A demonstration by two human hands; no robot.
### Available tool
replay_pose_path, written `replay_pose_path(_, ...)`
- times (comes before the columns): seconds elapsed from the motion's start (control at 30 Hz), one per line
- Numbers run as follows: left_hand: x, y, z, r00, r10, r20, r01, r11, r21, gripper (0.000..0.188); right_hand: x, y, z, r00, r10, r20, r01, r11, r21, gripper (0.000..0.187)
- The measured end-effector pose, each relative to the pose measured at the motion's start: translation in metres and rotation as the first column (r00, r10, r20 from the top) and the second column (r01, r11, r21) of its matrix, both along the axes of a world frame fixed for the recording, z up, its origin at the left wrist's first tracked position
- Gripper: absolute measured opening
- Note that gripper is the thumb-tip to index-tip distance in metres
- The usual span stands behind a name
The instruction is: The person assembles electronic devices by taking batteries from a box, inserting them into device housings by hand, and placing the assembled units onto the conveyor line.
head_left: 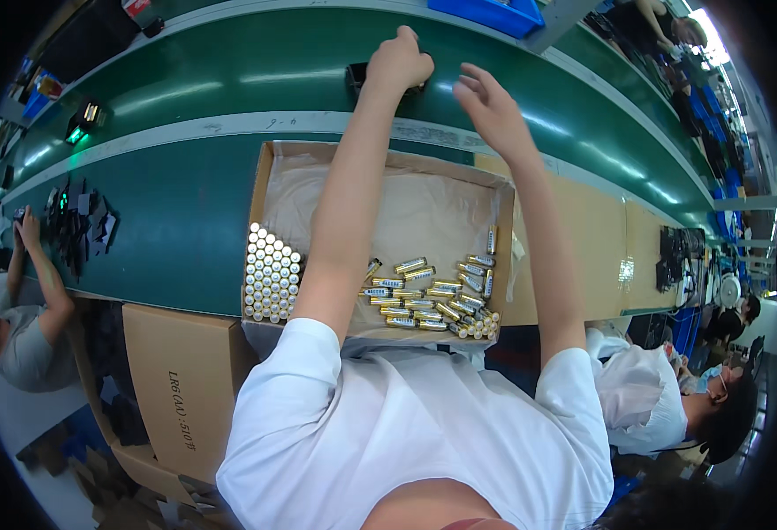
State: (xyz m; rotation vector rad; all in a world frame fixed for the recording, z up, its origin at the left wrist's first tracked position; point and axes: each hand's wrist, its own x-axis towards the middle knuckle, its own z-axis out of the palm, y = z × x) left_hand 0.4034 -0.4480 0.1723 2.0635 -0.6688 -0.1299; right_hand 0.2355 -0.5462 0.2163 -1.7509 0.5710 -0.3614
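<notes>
My left hand (401,64) reaches out over the green conveyor belt (287,78), its fingers closed on a black plastic case (356,78). Most of the case is hidden under the hand and wrist. To the right, my right hand (492,104) hovers over the belt's near side, fingers apart, nothing visible in it. Below my forearms lies a shallow cardboard box (254,190) lined with clear plastic film. At its left, a block of batteries (271,274) stands on end in tight rows. Loose gold-and-silver batteries (424,296) lie scattered at its lower right.
A device with a lit green light (77,128) sits farther left on the belt. Black parts (79,221) are piled on the green table near a co-worker (30,327). Cardboard (574,247) covers the right side, with another co-worker (653,397) there. A blue bin (494,13) stands beyond the belt.
</notes>
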Motion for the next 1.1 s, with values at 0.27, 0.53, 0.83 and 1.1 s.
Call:
replay_pose_path(0.27, -0.017, 0.0, 0.013, 0.72, 0.189, 0.668, -0.521, 0.783, 0.34, 0.031, -0.213, 0.085, 0.049, 0.751, 0.108, -0.651, -0.635, 0.387, -0.669, 0.097)
replay_pose_path(0.53, -0.024, 0.006, 0.083, 0.88, 0.209, 0.427, -0.335, 0.91, 0.245, 0.044, -0.223, 0.114, -0.014, 0.827, 0.127, -0.547, -0.559, 0.279, -0.781, 0.076)
replay_pose_path(0.83, -0.069, 0.071, 0.155, 0.918, 0.229, 0.325, 0.02, 0.79, -0.613, 0.015, -0.208, 0.091, -0.007, 0.891, 0.112, -0.441, -0.449, 0.373, -0.812, 0.065)
replay_pose_path(1.1, -0.146, 0.159, 0.188, 0.53, -0.301, 0.793, 0.562, -0.575, -0.594, 0.018, -0.254, 0.095, 0.029, 0.815, 0.146, -0.561, -0.506, 0.651, -0.565, 0.069)
